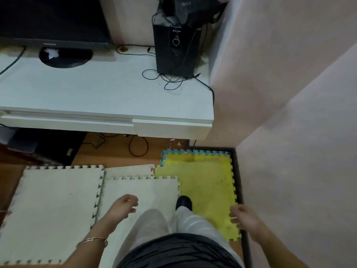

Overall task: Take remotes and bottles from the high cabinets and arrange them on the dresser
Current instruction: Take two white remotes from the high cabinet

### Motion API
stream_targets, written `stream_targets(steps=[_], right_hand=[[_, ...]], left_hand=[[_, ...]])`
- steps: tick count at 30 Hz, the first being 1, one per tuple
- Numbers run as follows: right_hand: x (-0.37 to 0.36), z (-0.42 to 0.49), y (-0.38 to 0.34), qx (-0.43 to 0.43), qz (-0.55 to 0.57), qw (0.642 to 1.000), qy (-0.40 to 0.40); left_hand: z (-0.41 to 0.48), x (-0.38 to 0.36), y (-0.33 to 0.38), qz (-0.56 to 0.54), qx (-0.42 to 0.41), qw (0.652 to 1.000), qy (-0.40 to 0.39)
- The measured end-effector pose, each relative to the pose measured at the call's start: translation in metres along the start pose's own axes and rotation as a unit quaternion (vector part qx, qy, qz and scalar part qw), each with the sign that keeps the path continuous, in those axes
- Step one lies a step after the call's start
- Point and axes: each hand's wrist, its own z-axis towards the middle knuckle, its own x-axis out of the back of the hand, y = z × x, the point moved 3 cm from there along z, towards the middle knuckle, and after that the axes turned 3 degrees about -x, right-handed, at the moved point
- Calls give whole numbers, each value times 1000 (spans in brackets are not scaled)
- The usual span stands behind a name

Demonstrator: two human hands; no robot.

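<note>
A low white dresser (pixel 100 97) runs across the upper half of the view. No remote or bottle shows anywhere. My left hand (pixel 123 206) hangs low over the white floor mats, fingers loosely curled and holding nothing. My right hand (pixel 244 216) hangs over the edge of the yellow mat (pixel 208 182), fingers relaxed, also holding nothing. Both hands are well short of the dresser's front edge.
A black speaker (pixel 176 49) with tangled cables stands at the dresser's back right. A dark monitor (pixel 52 20) on a round base sits at the back left. A pink wall (pixel 289 93) closes the right side. White foam mats (pixel 58 200) cover the floor; cables lie under the dresser.
</note>
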Motion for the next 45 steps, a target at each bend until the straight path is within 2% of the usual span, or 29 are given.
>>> stream_targets(steps=[3, 8, 16, 21, 28, 32, 34, 37, 40, 42, 45], right_hand=[[18, 7, -66, 53, 7, 998, 23], [25, 19, -100, 74, 2, 997, -4], [7, 39, -89, -58, -24, 998, -17], [12, 49, -124, -72, -48, 996, -11], [12, 54, -199, 45, -52, 998, -14], [14, 45, -257, 146, -119, 982, -30], [20, 25, -297, 212, -105, 971, -24], [42, -24, -369, 340, -50, 939, -12], [65, -88, -435, 466, -56, 883, 13], [80, -134, -475, 545, -41, 836, 36], [101, -206, -523, 650, -19, 756, 82]], left_hand=[[5, -7, 24, -22, -19, 999, 19], [15, -1, 26, -18, 14, 999, 33], [59, 20, 52, -33, 87, 995, 21], [83, 33, 96, -44, 57, 997, 16], [82, 49, 169, 11, -74, 997, 27], [71, 51, 222, 11, -154, 986, 57], [58, 51, 256, -5, -198, 978, 63], [31, 58, 330, 18, -313, 947, 71], [-12, 72, 408, 25, -440, 891, 106], [-50, 82, 459, 30, -536, 834, 125], [-116, 95, 527, 41, -666, 731, 144]])
